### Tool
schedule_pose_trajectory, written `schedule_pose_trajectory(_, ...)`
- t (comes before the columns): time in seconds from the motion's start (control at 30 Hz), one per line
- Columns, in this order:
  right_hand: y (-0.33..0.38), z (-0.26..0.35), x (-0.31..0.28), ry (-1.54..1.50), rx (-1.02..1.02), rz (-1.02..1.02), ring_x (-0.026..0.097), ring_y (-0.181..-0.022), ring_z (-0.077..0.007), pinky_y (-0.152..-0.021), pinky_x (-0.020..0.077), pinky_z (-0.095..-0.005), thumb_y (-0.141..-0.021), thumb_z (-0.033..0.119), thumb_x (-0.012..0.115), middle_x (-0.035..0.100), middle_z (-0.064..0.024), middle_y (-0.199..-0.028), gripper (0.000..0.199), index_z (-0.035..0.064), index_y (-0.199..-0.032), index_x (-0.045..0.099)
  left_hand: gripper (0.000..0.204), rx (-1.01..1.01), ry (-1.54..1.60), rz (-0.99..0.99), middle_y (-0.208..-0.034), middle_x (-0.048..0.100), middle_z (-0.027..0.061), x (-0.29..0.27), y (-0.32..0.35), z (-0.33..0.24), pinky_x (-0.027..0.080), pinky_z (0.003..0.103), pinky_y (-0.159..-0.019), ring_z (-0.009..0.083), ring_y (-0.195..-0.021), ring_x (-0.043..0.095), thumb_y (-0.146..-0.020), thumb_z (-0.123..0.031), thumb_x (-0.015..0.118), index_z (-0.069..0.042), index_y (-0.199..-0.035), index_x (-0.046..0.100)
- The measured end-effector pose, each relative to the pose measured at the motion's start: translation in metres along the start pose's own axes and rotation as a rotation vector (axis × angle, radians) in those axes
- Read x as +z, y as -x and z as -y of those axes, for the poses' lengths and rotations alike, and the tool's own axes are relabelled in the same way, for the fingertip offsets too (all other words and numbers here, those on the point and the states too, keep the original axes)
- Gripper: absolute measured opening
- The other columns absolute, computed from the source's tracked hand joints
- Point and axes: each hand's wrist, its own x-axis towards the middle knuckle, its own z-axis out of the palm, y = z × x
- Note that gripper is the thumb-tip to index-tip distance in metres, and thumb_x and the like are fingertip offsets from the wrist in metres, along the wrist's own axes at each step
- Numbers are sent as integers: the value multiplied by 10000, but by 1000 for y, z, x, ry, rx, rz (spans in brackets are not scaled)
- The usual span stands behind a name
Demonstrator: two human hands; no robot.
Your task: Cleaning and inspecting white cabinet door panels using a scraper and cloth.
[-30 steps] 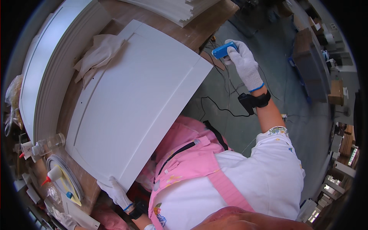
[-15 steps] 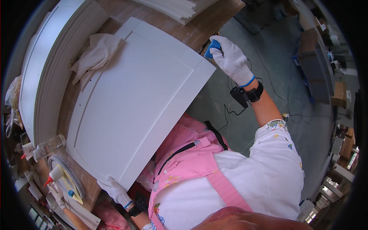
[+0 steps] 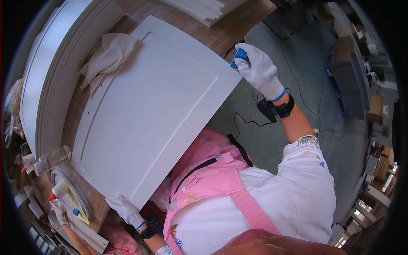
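Note:
A white framed cabinet door panel [image 3: 140,114] lies flat on a brown worktable, slanting across the view. In my gloved right hand [image 3: 260,70] is a small blue sanding block [image 3: 239,58], pinched between thumb and fingers at the panel's far right corner; it seems to meet the end edge. My left hand [image 3: 124,211], also in a white glove, holds the panel's near corner, thumb on top and the other fingers partly hidden. A beige cloth [image 3: 108,57] is draped over the panel's far left edge.
A stack of white panels [image 3: 53,80] stands at left. Nearer are a clear jar [image 3: 55,160], a red-tipped white glue bottle [image 3: 59,189] and a round lid-like dish [image 3: 83,193]. Another person's gloved hand [image 3: 59,212] works at lower left. Cables [image 3: 250,122] trail on the right.
My right hand has shifted slightly right and toward me with the blue block, along the panel's end. My left hand keeps its hold. The other person's hand has moved a little.

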Motion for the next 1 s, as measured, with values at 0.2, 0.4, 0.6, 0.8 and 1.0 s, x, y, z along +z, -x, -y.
schedule_pose_trajectory(0.2, -1, -2, 6, -42, 15, -83, 648, -930, -374, -809, 539, -422, -838, 149, 683, 675, -173, -1008, 355, 67, -1172, 598, 718, -65, -72, 15, -1518, 394, 207, -3, 2, -10, 386, 410, -1077, 367, -1311, 482, -983, -416, 529, -61, -1540, 249)
schedule_pose_trajectory(0.4, -3, 2, 0, 55, -23, -23, 655, -920, -364, -801, 541, -416, -841, 146, 689, 677, -165, -997, 349, 64, -1168, 602, 738, -17, -91, -13, -1494, 432, 203, 0, -1, 3, 400, 424, -1063, 377, -1292, 502, -976, -467, 524, -73, -1540, 254)
schedule_pose_trajectory(0.6, 0, 0, 0, -26, -1, -10, 656, -919, -363, -799, 540, -418, -843, 153, 690, 675, -173, -987, 358, 58, -1176, 600, 724, -52, -105, -3, -1481, 450, 202, -2, 3, -10, 417, 439, -1039, 389, -1268, 523, -975, -472, 516, -113, -1547, 254)
schedule_pose_trajectory(0.8, -1, 0, 2, -71, -14, -45, 652, -914, -372, -795, 539, -424, -843, 155, 694, 671, -178, -991, 358, 58, -1173, 596, 720, -24, -100, -28, -1469, 463, 210, -1, 1, -1, 428, 447, -1025, 395, -1253, 537, -971, -466, 523, -129, -1548, 255)
schedule_pose_trajectory(1.0, 2, -5, -3, -24, 11, 13, 649, -907, -376, -797, 536, -431, -843, 156, 697, 669, -175, -1004, 355, 67, -1171, 596, 717, -65, -93, -22, -1474, 456, 209, -1, 2, -3, 427, 446, -1030, 394, -1260, 531, -973, -469, 524, -129, -1546, 259)
